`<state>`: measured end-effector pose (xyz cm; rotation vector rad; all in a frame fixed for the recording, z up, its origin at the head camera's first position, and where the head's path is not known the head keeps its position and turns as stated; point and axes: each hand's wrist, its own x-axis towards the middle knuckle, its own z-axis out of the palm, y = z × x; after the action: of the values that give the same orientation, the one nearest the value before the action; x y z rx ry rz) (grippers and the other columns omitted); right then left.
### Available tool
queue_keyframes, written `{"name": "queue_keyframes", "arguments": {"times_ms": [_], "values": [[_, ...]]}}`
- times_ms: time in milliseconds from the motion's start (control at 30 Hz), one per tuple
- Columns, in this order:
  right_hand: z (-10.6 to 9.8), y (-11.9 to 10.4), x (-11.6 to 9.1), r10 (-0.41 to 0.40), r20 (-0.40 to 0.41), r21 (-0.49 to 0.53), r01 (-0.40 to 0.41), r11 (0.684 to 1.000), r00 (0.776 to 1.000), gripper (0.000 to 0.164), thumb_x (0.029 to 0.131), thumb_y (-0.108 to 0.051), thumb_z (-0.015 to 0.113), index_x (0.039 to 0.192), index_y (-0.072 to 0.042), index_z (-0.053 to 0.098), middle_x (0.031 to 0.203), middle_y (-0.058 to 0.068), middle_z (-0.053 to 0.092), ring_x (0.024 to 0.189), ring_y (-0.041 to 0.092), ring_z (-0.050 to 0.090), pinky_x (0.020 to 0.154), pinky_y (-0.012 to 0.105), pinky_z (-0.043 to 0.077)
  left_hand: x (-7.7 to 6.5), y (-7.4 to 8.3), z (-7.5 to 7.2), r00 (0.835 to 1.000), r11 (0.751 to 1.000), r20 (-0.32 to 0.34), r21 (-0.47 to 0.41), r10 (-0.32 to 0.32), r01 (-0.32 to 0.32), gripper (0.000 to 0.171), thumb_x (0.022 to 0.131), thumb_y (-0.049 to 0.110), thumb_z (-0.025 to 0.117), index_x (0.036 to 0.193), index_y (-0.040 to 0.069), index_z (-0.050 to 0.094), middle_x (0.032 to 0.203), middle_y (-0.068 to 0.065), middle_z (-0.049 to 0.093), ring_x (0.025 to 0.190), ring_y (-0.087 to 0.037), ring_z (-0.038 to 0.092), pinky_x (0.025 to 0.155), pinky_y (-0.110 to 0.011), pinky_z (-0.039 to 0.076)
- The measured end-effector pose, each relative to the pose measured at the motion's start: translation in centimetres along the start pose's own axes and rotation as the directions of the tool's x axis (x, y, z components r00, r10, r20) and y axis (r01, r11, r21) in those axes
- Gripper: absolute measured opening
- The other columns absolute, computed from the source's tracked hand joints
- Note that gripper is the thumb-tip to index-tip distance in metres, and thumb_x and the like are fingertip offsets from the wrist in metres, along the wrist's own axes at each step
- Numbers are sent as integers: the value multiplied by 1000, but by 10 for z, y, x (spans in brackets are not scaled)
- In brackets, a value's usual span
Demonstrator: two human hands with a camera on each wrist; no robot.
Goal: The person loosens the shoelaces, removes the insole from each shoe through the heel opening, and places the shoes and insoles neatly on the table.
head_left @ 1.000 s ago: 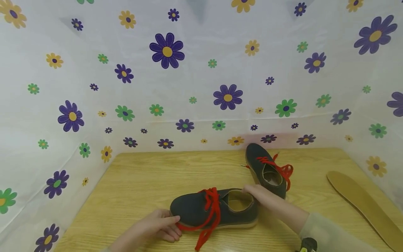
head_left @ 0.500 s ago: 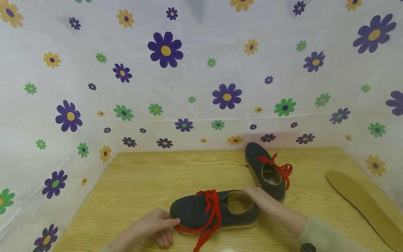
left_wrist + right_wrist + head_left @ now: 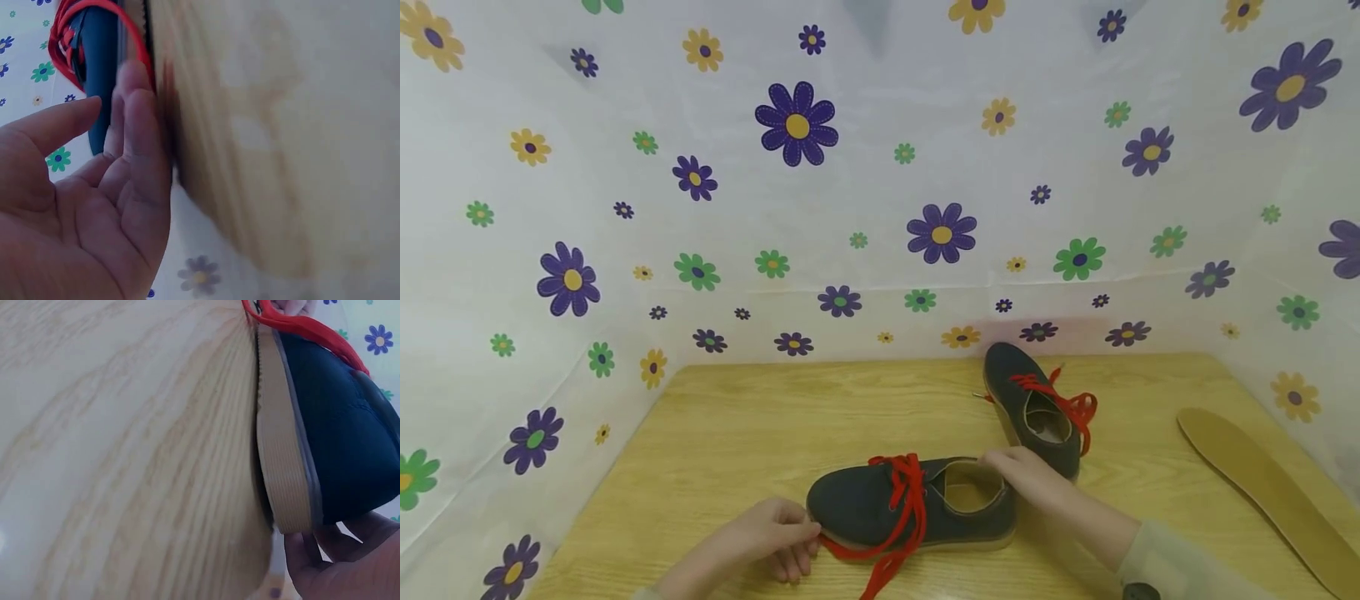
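Note:
A dark navy shoe (image 3: 853, 504) with red laces (image 3: 910, 492) lies sole-down across the table, toe to the left. My left hand (image 3: 778, 537) is at its toe; in the left wrist view, fairly straight fingers lie along the sole's side, and the thumb stands off from them. My right hand (image 3: 1026, 477) grips the heel; from the right wrist, fingertips (image 3: 306, 550) show under and behind the pale ribbed sole (image 3: 284, 456). The thumb lies near the collar in the head view. Inside the opening a tan lining shows.
Behind the right hand, a matching shoe (image 3: 1011, 375) with red laces lies angled toward the back wall. A tan insole (image 3: 1247, 467) rests at the right edge of the wooden table (image 3: 760, 417). Flower-printed white sheeting (image 3: 880, 183) rises at the back and sides.
The left thumb has come off the top of the toe, and the left hand has shifted slightly left. Shoe and right hand stay nearly where they were.

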<state>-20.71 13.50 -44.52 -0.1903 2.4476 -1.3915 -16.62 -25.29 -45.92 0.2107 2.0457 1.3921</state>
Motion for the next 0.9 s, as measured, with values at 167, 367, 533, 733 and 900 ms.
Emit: {"name": "queue_keyframes", "arguments": {"times_ms": [167, 367, 533, 733, 900], "values": [[-9, 1, -1, -69, 29, -2, 70, 998, 997, 41, 100, -26, 57, 123, 3, 76, 134, 22, 71, 133, 42, 61, 114, 60, 45, -1, 4, -10, 999, 999, -47, 50, 24, -22, 27, 109, 20, 60, 97, -3, 70, 76, 1, 72, 66, -9, 69, 61, -23, 56], [-15, -2, -2, -135, 55, 10, 135, 991, 989, 34, 100, -21, 65, 123, 3, 75, 129, 21, 73, 123, 35, 66, 102, 47, 54, -3, 14, -18, 989, 984, -123, 172, 77, -55, 23, 107, 21, 63, 102, -1, 67, 82, -1, 69, 70, -13, 64, 63, -28, 54], [-17, -8, -4, -150, 68, 31, 148, 988, 986, 28, 102, -18, 68, 121, 0, 76, 127, 17, 74, 117, 25, 66, 91, 33, 52, 0, 17, -19, 981, 977, -153, 190, 122, -92, 19, 104, 18, 67, 103, -1, 67, 83, -2, 66, 71, -15, 60, 62, -28, 52], [-18, -15, -4, -142, 43, 57, 140, 989, 989, 26, 100, -17, 69, 119, 0, 77, 123, 15, 77, 108, 14, 65, 87, 29, 52, 7, 18, -19, 966, 969, -196, 213, 171, -128, 19, 99, 11, 73, 108, -3, 64, 96, -7, 68, 81, -17, 64, 66, -29, 56], [-20, -21, -5, -161, 38, 76, 158, 985, 986, 27, 101, -16, 68, 120, 2, 76, 121, 16, 78, 112, 17, 70, 92, 29, 53, 11, 20, -18, 957, 966, -244, 239, 160, -101, 37, 93, 7, 80, 123, -5, 62, 117, -18, 69, 103, -26, 71, 79, -39, 61]]}}
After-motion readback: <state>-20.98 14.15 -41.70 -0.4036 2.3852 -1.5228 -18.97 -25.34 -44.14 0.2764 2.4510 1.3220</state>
